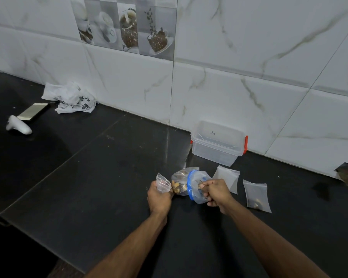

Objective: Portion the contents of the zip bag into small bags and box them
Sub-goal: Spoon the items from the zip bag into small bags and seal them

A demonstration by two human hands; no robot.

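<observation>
My right hand (217,192) grips the mouth end of a clear zip bag (186,182) with a blue seal, tilted on its side with brown pieces inside. My left hand (159,198) holds a small clear bag (162,183) upright, right beside the zip bag. Brown pieces (176,187) show between the two bags. Two more small bags lie flat on the black counter: one (227,177) just behind my right hand, another (257,195) further right with a few brown pieces at its bottom. A clear plastic box (219,143) with red clips stands against the wall behind.
A crumpled white plastic bag (69,98) lies at the back left by the wall. Near it sit a phone-like flat object (32,111) and a white handle-shaped object (18,125). A chipped hole (347,174) shows in the wall tile at the right.
</observation>
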